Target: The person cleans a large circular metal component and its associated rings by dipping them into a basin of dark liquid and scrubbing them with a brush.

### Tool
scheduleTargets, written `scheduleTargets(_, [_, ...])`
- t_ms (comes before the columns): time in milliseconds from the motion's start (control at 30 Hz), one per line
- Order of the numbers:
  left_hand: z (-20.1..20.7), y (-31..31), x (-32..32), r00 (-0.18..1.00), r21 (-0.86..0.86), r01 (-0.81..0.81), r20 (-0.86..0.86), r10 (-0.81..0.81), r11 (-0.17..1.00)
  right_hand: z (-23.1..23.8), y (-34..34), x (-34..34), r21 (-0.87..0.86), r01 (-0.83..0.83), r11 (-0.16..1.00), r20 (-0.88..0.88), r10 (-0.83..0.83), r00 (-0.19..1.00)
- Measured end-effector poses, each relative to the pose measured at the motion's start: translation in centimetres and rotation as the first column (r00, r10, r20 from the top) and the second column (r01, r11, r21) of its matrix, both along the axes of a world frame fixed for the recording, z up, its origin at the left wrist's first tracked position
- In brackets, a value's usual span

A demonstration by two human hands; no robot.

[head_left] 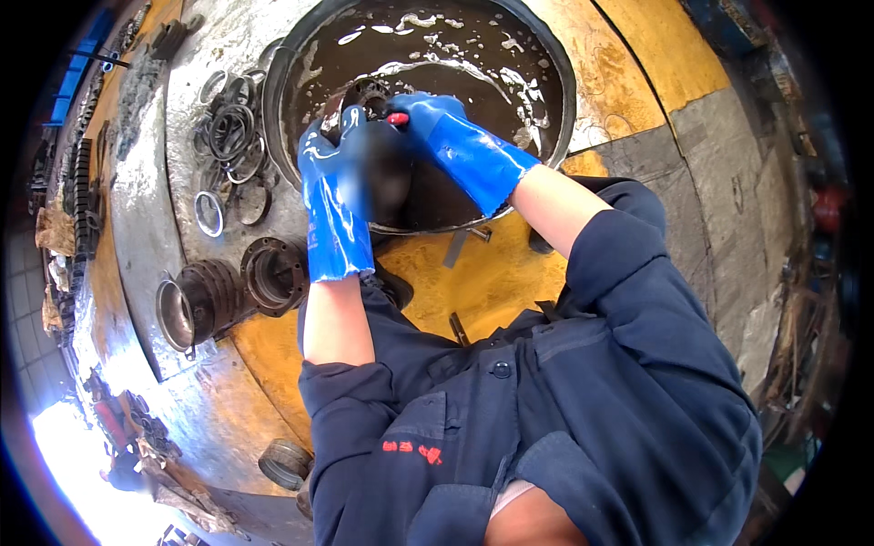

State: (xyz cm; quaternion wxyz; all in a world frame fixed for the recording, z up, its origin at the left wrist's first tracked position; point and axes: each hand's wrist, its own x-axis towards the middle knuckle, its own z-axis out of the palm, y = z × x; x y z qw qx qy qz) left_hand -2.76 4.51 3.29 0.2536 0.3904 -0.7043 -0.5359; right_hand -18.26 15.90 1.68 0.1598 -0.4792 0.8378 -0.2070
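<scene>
The left hand (pixel 330 150), in a blue rubber glove, is closed around a dark round metal part (pixel 373 168) held over the near edge of a basin (pixel 555 82). The part is blurred, so its exact shape cannot be told. The right hand (pixel 428 114), gloved the same, grips a tool with a red tip (pixel 398 118) and presses it against the top of the part. Both hands sit just inside the basin's 6 o'clock rim, above dark, foamy liquid (pixel 428 45).

At 9 o'clock from the hands, loose metal rings (pixel 228 136) lie in a heap on the wet counter (pixel 146 200). At 7 o'clock, two ribbed round housings (pixel 214 296) lie on their sides, touching each other. Farther toward 7 o'clock, a smaller cylindrical piece (pixel 284 462) rests near the counter's edge. The surface under the basin is yellow and worn.
</scene>
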Motion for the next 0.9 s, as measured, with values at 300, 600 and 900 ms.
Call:
scheduleTargets(300, [0.9, 0.4, -1.0, 0.996, -0.176, 0.027, 0.094, -0.011, 0.984, -0.1, 4.2, -1.2, 0.152, 0.076, 0.985, 0.635, -0.156, 0.757])
scheduleTargets(600, [0.6, 0.2, -1.1, 0.982, -0.487, 0.024, 0.173, 0.070, 0.873, -3.5, 0.4, -1.3, 0.166, 0.365, 0.916, 0.956, -0.060, -0.286])
scheduleTargets(900, [1.1, 0.4, -1.1, 0.984, -0.468, 0.035, 0.170, 0.052, 0.883, -1.3, 1.3, 0.7, 0.110, -0.298, 0.948, 0.086, 0.289, 0.953])
